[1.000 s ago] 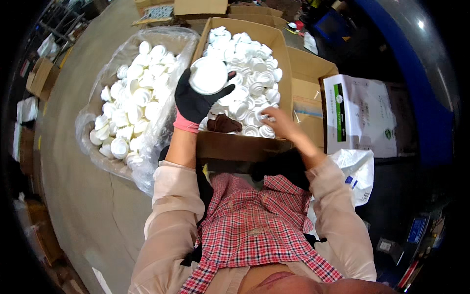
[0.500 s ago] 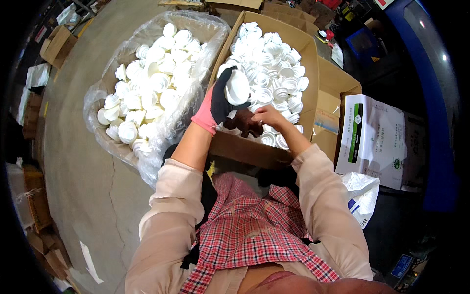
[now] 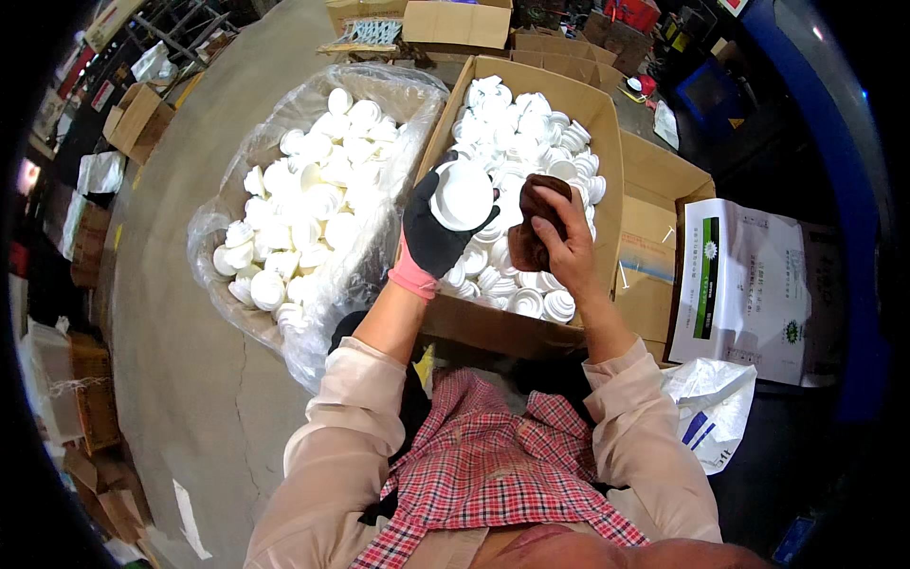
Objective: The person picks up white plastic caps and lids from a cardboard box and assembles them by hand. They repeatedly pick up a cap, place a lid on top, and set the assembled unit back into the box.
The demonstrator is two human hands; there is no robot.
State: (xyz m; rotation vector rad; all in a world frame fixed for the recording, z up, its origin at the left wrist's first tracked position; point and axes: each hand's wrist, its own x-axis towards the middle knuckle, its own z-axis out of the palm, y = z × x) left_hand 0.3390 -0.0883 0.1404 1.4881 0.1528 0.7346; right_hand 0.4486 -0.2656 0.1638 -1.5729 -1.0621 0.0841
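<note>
A round white plastic cup-like part (image 3: 463, 195) rests in my left hand (image 3: 432, 226), which wears a black and pink glove with its fingers wrapped round the part's edge. My bare right hand (image 3: 566, 239) grips a dark brown cloth (image 3: 536, 220) just to the right of the part, apart from it. Both hands are over the near part of a cardboard box (image 3: 614, 156) heaped with white ringed plastic parts (image 3: 531, 123). The inside of the held part faces up.
Left of the box stands a second container lined with clear plastic (image 3: 213, 237), full of similar off-white parts (image 3: 303, 204). An open cardboard flap (image 3: 654, 190) and a white printed sack (image 3: 749, 284) lie at the right. A crumpled white bag (image 3: 716, 408) hangs below them.
My right hand has moved up and away from my left, lifting the brown cloth to the right of the part. The held part has turned so its hollow shows more.
</note>
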